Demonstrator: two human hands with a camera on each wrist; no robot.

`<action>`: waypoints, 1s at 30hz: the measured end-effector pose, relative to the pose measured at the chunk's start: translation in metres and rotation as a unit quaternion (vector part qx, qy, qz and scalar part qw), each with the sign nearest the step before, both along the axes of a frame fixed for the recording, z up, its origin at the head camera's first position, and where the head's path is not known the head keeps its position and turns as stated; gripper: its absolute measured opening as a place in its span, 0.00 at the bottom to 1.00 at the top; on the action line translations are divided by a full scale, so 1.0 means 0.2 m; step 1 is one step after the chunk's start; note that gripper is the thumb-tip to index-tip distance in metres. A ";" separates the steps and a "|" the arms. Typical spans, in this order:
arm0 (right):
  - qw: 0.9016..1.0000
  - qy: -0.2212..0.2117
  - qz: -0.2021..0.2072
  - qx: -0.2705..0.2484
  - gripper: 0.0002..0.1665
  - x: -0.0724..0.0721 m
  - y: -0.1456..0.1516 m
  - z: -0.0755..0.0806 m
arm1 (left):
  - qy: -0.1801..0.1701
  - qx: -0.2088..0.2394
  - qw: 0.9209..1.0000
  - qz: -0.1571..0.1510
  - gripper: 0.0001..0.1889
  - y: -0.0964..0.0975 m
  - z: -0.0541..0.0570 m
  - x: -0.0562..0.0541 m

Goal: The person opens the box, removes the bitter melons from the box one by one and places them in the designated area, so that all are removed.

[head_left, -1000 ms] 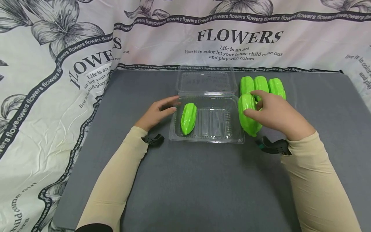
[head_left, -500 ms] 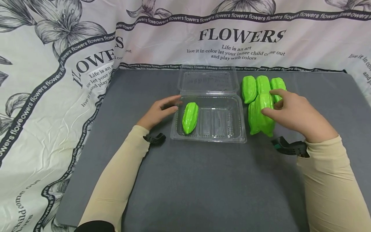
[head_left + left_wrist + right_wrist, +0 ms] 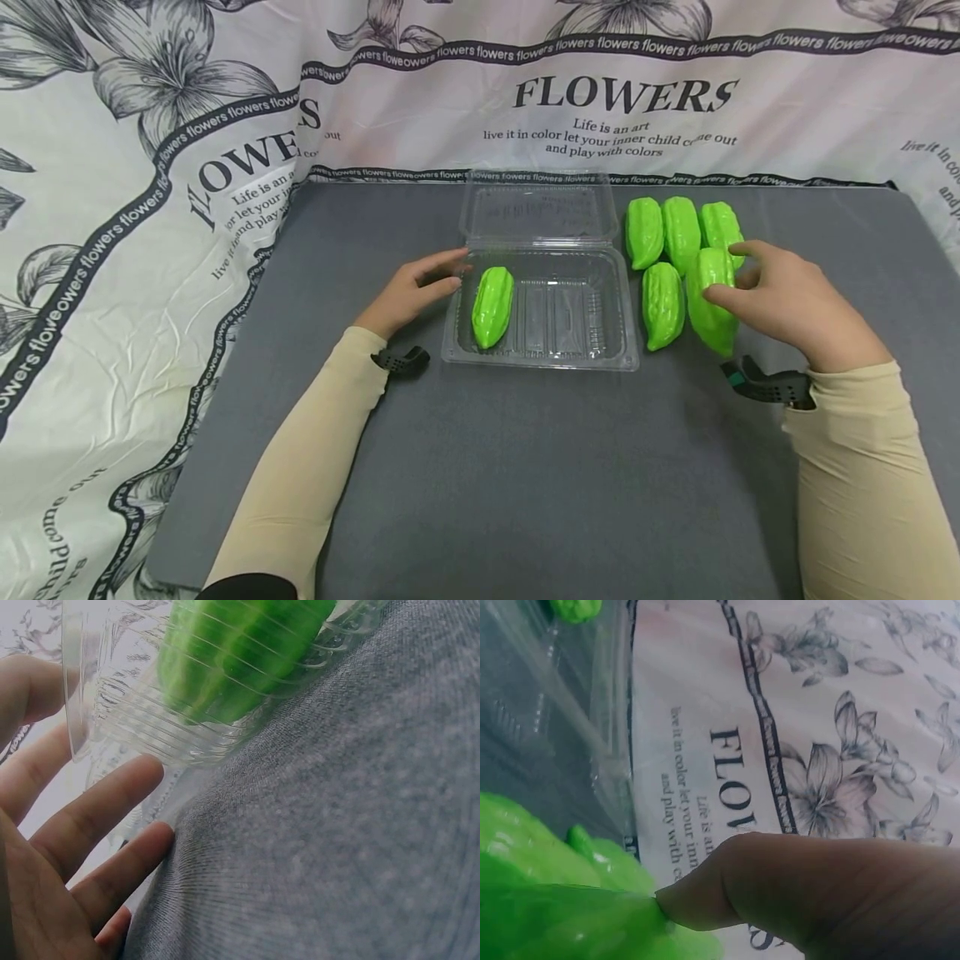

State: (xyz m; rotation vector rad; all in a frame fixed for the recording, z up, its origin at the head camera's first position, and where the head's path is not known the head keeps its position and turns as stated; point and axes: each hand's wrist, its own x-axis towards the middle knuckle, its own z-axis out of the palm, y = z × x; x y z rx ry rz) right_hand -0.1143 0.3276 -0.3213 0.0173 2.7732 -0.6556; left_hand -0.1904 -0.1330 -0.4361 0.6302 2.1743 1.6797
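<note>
A clear plastic clamshell box (image 3: 540, 367) lies unfolded on the grey table, its lid tipped to the back. One green ridged bitter melon (image 3: 492, 307) rests at the left inside it. My left hand (image 3: 408, 292) is at the box's left edge, fingers spread loosely; the left wrist view shows the fingers (image 3: 97, 817) beside the clear wall. With thumb and fingers, my right hand (image 3: 795, 304) pinches another bitter melon (image 3: 711, 304) right of the box. In the right wrist view the thumb (image 3: 697, 900) presses on green skin; the other fingers are hidden there.
Right of the box lie more bitter melons: one (image 3: 663, 307) just left of the gripped one, and a back row with a left melon (image 3: 644, 233), a middle one (image 3: 681, 233) and a right one (image 3: 721, 223). Behind hangs a flower-printed cloth (image 3: 420, 117).
My right hand has moved right with the gripped bitter melon, uncovering another melon to its left. My left hand stays at the box's edge. The head view has shifted slightly.
</note>
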 end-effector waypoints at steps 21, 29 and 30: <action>1.000 -0.027 -0.002 -0.007 0.50 -0.03 0.05 -0.14 | 0.014 0.001 1.000 -0.003 0.27 -0.02 -0.05 -0.03; 0.999 -0.033 0.003 0.002 0.50 -0.04 0.05 -0.17 | 0.013 -0.002 1.000 -0.002 0.28 -0.01 -0.05 -0.02; 0.999 -0.036 0.003 0.002 0.50 -0.04 0.05 -0.17 | 0.014 -0.003 1.000 -0.002 0.28 -0.01 -0.05 -0.02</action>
